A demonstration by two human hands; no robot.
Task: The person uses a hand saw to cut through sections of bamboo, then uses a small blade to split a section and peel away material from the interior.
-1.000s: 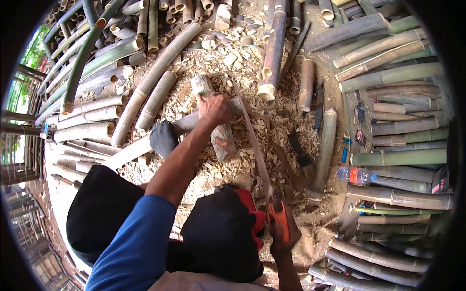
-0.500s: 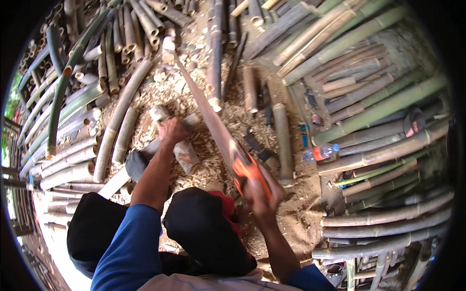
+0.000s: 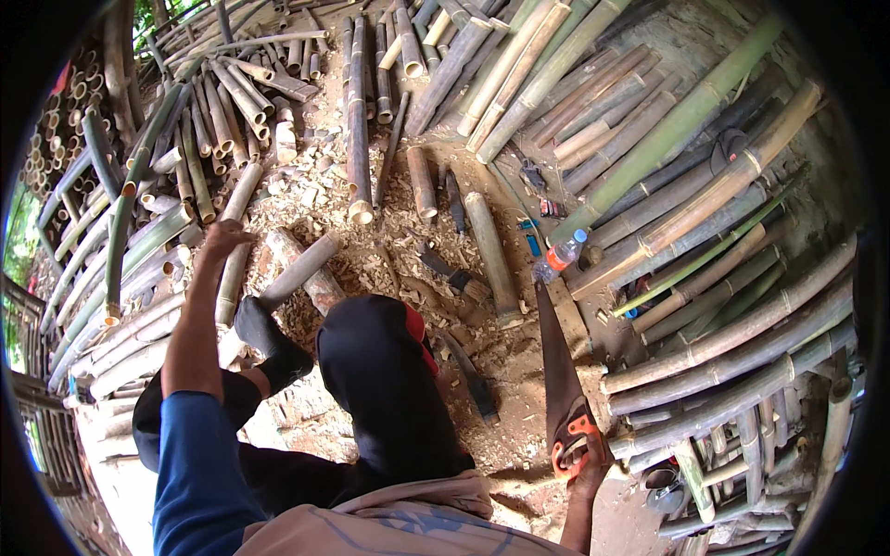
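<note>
Saw (image 3: 560,371): dull dark blade narrowing to the tip, bright orange handle (image 3: 581,425), tip just below bottle (image 3: 560,255). Right hand (image 3: 588,468) gripping handle. Left hand (image 3: 225,238) well left of bottle, near a pole (image 3: 243,190); can't tell finger state. Bamboo piece (image 3: 313,259) lies across log (image 3: 324,292), left of bottle.

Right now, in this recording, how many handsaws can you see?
1: an orange-handled handsaw in the right hand, blade pointing away from the body, its tip appearing close to the clear bottle. Others could be hidden among the bamboo poles.
</note>
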